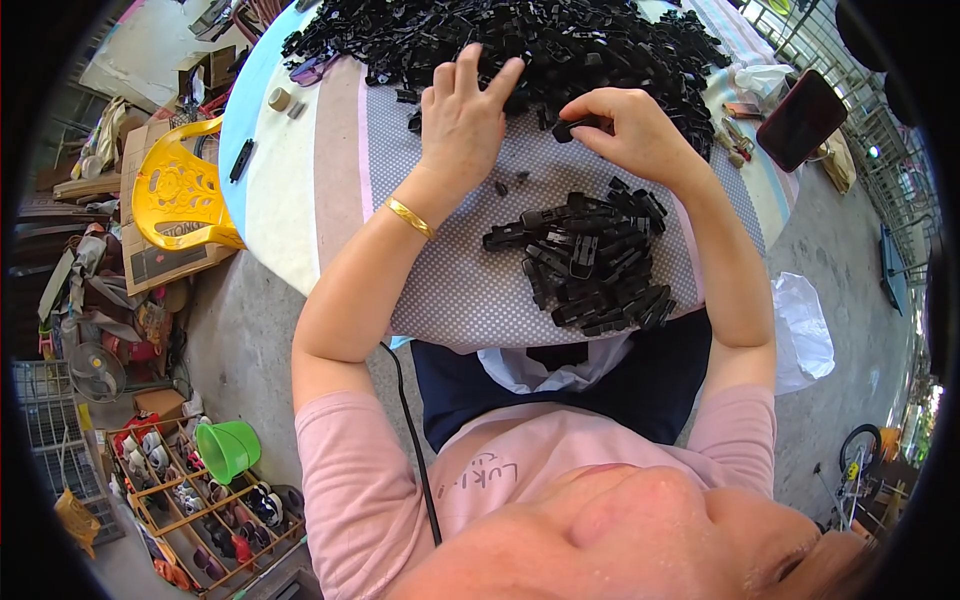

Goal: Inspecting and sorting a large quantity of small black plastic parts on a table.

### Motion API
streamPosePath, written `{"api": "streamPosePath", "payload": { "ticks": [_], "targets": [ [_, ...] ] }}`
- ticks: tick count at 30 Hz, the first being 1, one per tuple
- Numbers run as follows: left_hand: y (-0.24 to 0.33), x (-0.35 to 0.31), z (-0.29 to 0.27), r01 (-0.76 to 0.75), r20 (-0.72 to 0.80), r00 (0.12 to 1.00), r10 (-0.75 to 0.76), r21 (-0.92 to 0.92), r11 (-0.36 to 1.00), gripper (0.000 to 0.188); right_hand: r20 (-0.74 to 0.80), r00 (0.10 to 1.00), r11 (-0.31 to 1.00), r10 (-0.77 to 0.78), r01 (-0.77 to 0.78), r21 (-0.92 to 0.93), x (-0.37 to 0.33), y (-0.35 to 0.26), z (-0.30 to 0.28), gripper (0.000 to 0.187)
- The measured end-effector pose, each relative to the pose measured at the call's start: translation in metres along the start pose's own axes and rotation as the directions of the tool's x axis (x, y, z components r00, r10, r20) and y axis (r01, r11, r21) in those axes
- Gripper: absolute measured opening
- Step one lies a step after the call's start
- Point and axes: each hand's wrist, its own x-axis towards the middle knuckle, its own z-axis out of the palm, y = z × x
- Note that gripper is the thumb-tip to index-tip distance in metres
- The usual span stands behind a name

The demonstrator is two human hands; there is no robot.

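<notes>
A large heap of small black plastic parts [590, 60] covers the far side of the table [340, 180]. My left hand [466, 115] rests at the heap's near edge, its fingers spread and apart, with a gold bangle on the wrist. To its right, my right hand [632, 130] pinches one small black plastic part [577, 128] between thumb and fingers. Closer to me lies a smaller pile of longer black pieces [590, 255]. Between the hands and that pile sit a couple of tiny dark bits [512, 182].
A phone [803, 120] stands tilted at the table's right edge, beside small metal items. Purple glasses [314, 70], a small round container [279, 99] and a lone black piece [241, 160] lie on the left. A yellow plastic chair [180, 190] stands left; a white bag covers my lap.
</notes>
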Motion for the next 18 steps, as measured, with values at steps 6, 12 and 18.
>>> {"api": "streamPosePath", "payload": {
  "ticks": [6, 12, 18],
  "targets": [
    [-0.003, 0.0, 0.002, -0.194, 0.04, 0.981, 0.192, 0.058, 0.979, 0.039, 0.027, 0.999, 0.999, -0.018, 0.019, -0.033, 0.0, 0.001, 0.0, 0.023],
    [-0.003, 0.0, -0.004, -0.106, 0.159, 0.978, 0.136, -0.183, 0.977, 0.023, 0.016, 1.0, 1.0, -0.006, 0.006, 0.025, 0.001, -0.001, -0.001, 0.023],
    [0.0, 0.002, -0.015, 0.134, 0.164, 0.985, -0.047, -0.571, 0.81, 0.021, 0.054, 0.993, 0.912, 0.107, -0.12, 0.393, 0.004, -0.001, 0.004, 0.026]
  ]
}}
